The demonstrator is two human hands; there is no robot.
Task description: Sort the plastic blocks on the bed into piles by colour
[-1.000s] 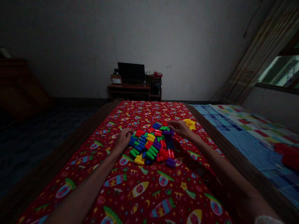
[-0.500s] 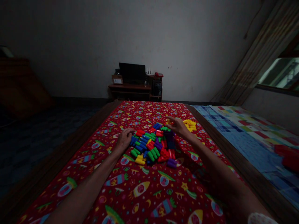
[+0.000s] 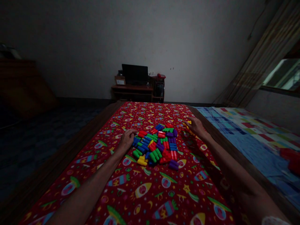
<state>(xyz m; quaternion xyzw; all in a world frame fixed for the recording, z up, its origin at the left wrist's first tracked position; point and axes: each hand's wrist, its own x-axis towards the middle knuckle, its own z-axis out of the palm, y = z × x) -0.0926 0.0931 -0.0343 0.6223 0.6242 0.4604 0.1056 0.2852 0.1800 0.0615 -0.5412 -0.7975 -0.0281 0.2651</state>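
A mixed heap of plastic building blocks [image 3: 152, 147] in red, green, blue, purple and yellow lies on the red patterned cloth [image 3: 140, 200]. At the heap's left edge rests my left hand [image 3: 127, 139], fingers loosely bent and apart, beside blue blocks [image 3: 136, 142], with nothing seen in it. My right hand [image 3: 196, 126] is to the right of the heap, above a group of yellow blocks that it mostly covers. A yellow block [image 3: 188, 122] shows at its fingertips, pinched there. A purple block [image 3: 173, 165] lies at the heap's near right side.
The cloth covers a long table with dark wooden edges [image 3: 206, 125]. Beyond it stand a monitor [image 3: 135, 73] and a low desk [image 3: 132, 88] against the wall. To the right is a bed-like surface with checked blue cloth [image 3: 239, 140].
My right hand has moved right, from over the mixed heap to the yellow blocks, with a yellow block at its fingertips. My left hand has stayed at the heap's left edge.
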